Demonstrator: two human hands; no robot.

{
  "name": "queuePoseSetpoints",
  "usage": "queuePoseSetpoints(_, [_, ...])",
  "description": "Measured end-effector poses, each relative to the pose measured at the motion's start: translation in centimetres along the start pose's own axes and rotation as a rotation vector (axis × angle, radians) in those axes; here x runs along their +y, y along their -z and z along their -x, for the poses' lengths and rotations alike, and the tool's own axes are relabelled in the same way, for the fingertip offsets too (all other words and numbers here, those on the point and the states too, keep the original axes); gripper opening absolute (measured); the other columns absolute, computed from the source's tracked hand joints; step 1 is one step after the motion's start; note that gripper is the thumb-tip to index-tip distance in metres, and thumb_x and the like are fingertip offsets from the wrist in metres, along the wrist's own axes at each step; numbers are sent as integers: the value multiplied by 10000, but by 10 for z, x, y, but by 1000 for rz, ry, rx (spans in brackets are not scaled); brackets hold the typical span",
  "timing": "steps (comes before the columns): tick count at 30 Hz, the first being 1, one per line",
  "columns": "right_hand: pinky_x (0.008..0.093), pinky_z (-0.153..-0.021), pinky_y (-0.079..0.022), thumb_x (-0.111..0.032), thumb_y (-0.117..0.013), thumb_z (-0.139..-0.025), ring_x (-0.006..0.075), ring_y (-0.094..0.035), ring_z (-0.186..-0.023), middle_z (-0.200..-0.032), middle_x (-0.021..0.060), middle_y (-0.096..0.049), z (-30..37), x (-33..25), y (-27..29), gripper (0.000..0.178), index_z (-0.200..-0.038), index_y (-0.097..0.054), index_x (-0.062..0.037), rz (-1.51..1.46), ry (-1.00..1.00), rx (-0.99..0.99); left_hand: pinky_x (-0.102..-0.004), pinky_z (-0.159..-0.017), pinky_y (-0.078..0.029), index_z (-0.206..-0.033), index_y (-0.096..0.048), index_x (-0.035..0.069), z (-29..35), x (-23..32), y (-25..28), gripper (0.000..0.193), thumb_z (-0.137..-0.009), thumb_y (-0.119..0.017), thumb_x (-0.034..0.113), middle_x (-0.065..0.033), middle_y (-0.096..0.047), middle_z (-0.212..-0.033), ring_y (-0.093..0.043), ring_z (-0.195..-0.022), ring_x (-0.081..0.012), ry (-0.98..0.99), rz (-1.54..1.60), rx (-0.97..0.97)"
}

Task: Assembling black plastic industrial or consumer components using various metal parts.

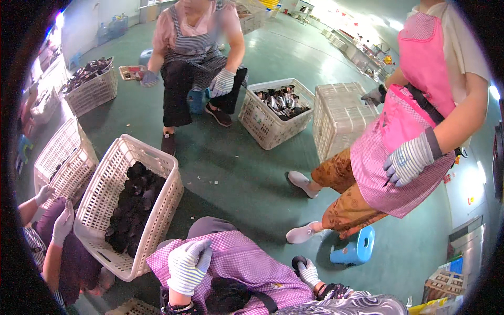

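Left hand [189,266]: half-curled, contents unclear.
Right hand [310,274]: gripping a black round piece [299,262]!
Piece handling: seemingly underway; next wants steady hold.

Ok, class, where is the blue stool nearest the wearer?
In the head view, the blue stool is at lower right, beside the standing person's legs, right of the wearer's right hand.

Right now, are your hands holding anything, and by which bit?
The right hand holds a dark round thing, seemingly by its edge; no held thing shows in the left hand.
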State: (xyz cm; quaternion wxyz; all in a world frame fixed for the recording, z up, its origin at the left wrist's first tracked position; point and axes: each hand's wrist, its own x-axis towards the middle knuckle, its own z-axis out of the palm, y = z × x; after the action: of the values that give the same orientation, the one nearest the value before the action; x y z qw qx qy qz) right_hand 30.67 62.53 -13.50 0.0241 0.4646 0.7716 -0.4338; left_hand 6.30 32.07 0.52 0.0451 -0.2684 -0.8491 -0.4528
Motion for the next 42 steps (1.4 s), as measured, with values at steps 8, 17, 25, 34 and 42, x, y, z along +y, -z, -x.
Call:
queuePoseSetpoints(8, [265, -603, -479, -204, -519, -858, 143, -558, -726, -911, 75, -577, -26, -56, 14, 287, -1060, -527, 0, -232, 41, 79, -339, -572, -468, -845, -622, 72, 4, 0, 0, 164, -687, -659, 51, -97, -617, -718, -592, -620, -267, 10, -4, 46])
queuePoseSetpoints(17, [265, -719, -473, -48, -601, -807, 112, -571, -766, -882, 46, -613, 40, -222, 14, 299, -1095, -529, -9, -387, 399, -537, -330, -649, -506, -1050, -575, 67, -7, 20, 8, 390, -706, -675, 222, -104, -637, -893, -625, -743, -260, -118, 82, -72])
queuePoseSetpoints(25, [256, -646, -501, -43, -608, -815, 120, -576, -741, -963, 94, -606, 74, -233, -29, 350, -1149, -506, -56, -214, 680, -876, -326, -575, -510, -1062, -561, 88, 44, 23, 18, 335, -767, -648, 221, -111, -625, -866, -628, -671, -251, -86, 364, -119])
queuePoseSetpoints(34, [279, -713, -484, -112, -560, -861, 129, -560, -788, -1024, 118, -589, 68, -238, -29, 331, -1182, -489, -66, -411, 610, -741, -223, -608, -483, -1083, -542, 15, 35, -42, 81, 250, -852, -555, 108, -48, -594, -889, -553, -693, -78, 500, 926, 732])
queuePoseSetpoints(42, [242, -708, -471, -51, -536, -853, 97, -554, -768, -974, 75, -603, 61, -224, -42, 262, -1113, -527, -22, -459, 498, -857, -281, -581, -509, -1240, -419, 75, 80, -176, 102, 460, -843, -597, 223, -61, -551, -1077, -601, -754, -180, 765, 974, 1157])
